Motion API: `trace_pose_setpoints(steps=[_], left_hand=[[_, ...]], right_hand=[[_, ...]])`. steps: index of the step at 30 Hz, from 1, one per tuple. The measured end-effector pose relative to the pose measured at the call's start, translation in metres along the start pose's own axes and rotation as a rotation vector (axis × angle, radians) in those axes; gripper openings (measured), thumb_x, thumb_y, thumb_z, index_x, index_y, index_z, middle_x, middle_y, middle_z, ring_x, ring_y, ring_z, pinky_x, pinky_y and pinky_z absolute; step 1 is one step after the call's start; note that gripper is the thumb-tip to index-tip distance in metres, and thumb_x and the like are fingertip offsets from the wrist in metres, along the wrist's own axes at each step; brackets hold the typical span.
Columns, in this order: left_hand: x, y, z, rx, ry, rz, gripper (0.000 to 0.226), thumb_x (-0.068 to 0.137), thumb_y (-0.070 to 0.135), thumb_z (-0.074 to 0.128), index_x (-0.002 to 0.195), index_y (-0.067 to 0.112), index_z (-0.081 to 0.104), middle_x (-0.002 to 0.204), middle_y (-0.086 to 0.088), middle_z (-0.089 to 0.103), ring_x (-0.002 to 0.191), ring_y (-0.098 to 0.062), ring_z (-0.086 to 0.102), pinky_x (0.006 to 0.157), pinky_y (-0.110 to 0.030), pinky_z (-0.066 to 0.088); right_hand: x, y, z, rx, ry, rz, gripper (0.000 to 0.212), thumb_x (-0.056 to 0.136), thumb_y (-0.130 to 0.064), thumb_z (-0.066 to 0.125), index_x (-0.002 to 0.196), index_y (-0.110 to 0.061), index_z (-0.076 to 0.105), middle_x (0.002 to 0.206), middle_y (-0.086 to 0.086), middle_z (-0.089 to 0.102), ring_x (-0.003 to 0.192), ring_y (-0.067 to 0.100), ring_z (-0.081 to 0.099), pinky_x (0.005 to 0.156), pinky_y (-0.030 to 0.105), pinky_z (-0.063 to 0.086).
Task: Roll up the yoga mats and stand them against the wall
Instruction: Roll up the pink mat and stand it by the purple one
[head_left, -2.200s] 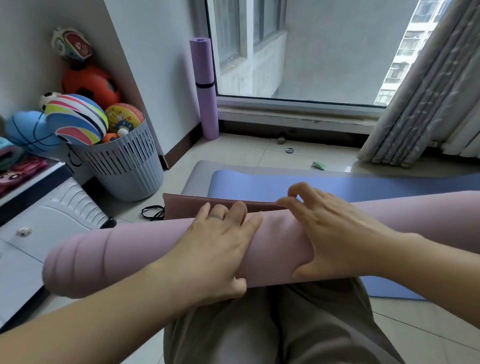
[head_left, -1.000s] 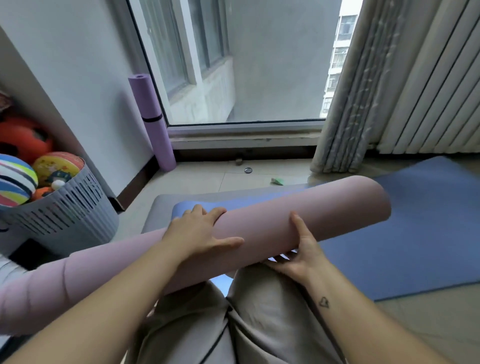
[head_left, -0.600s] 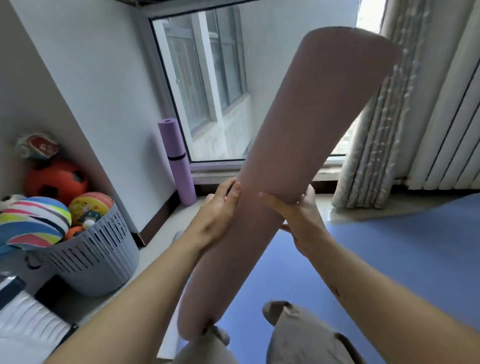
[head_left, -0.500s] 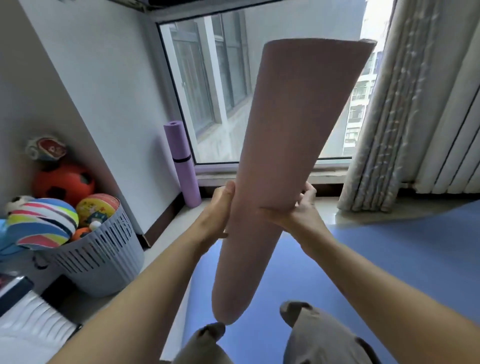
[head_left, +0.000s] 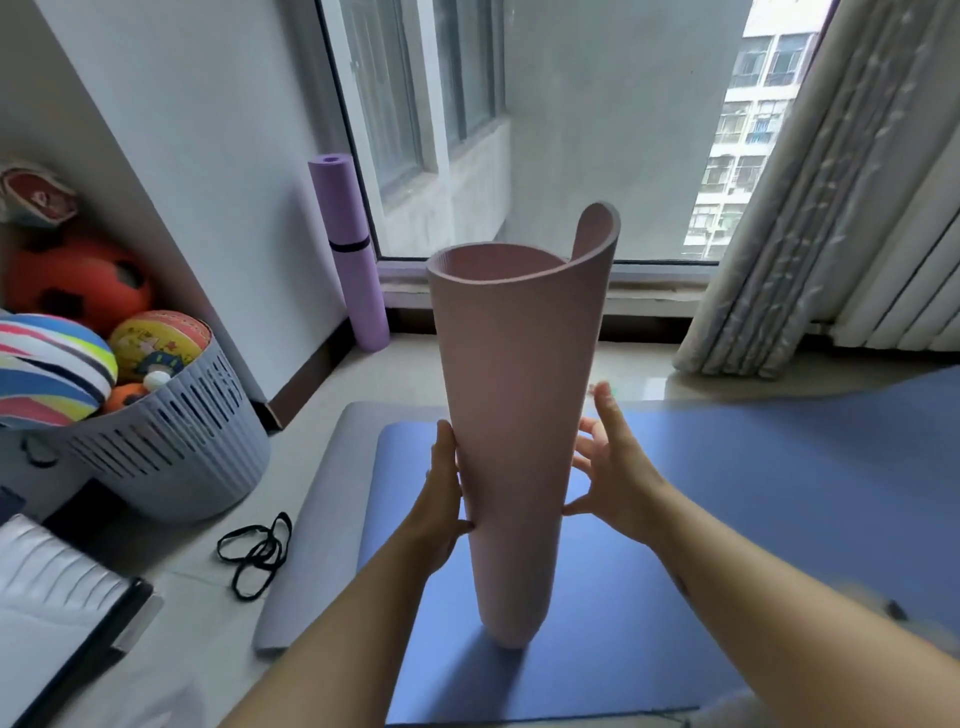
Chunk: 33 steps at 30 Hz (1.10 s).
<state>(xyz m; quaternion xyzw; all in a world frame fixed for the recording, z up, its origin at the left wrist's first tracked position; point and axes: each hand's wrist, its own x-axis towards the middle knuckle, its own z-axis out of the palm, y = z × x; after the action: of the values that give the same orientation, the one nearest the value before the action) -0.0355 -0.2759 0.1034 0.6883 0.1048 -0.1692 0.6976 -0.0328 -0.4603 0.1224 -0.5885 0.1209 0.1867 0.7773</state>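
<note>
Two hands are set on the pink mat (head_left: 519, 415), stood on end on the blue mat (head_left: 727, 493). The left hand (head_left: 441, 499) is pressed flat, fingers together; the right hand (head_left: 608, 467) is spread wide. The roll seems soft, light and loose, so the middle is best squeezed

We look down on a pale tiled floor (head_left: 405, 374). Under our left hand (head_left: 439, 499) lies a grey mat (head_left: 327, 561) with a blue mat (head_left: 727, 493) spread over it. Left of that hand sit black bands (head_left: 254, 551) and a slatted basket (head_left: 171, 457). Beyond it, a purple rolled mat (head_left: 348, 249) stands upright.
</note>
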Motion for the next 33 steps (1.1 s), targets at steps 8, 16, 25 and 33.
trace_pose_setpoints(steps=[8,16,25,33], left_hand=[[0.01,0.029,-0.018,0.186,-0.021,0.019,0.08,0.076,0.086,0.028,0.136,0.037,0.045,0.141,0.0,0.043,0.128,-0.021,0.043,0.099,-0.049,0.044],[-0.005,0.065,-0.031,0.29,-0.018,0.279,0.033,0.099,0.031,0.049,0.132,0.034,0.042,0.118,-0.002,0.061,0.1,-0.014,0.065,0.09,-0.044,0.053],[-0.035,0.129,-0.05,0.3,-0.226,-0.068,0.111,0.054,0.094,0.023,0.117,0.014,0.069,0.114,-0.002,0.07,0.112,-0.016,0.059,0.102,-0.042,0.042],[-0.048,0.162,-0.056,0.496,-0.375,-0.147,0.124,0.047,0.102,0.013,0.125,0.018,0.062,0.119,-0.013,0.067,0.113,-0.025,0.063,0.099,-0.047,0.043]], right_hand=[[0.004,-0.008,-0.01,-0.2,0.111,-0.008,0.099,0.047,-0.094,0.049,0.12,-0.029,0.062,0.13,-0.004,0.054,0.116,0.012,0.048,0.097,0.048,0.039],[-0.016,-0.036,-0.001,-0.256,0.144,-0.129,0.03,0.088,-0.046,0.062,0.104,-0.022,0.053,0.105,-0.002,0.059,0.101,0.019,0.063,0.094,0.053,0.042],[-0.052,-0.08,0.002,-0.274,-0.036,0.044,0.094,0.067,-0.084,0.039,0.119,-0.009,0.064,0.117,0.007,0.069,0.104,0.027,0.067,0.093,0.053,0.047],[-0.076,-0.109,0.022,-0.273,-0.267,0.098,0.119,0.036,-0.092,0.056,0.131,-0.021,0.053,0.121,0.016,0.065,0.102,0.041,0.066,0.084,0.069,0.047]])
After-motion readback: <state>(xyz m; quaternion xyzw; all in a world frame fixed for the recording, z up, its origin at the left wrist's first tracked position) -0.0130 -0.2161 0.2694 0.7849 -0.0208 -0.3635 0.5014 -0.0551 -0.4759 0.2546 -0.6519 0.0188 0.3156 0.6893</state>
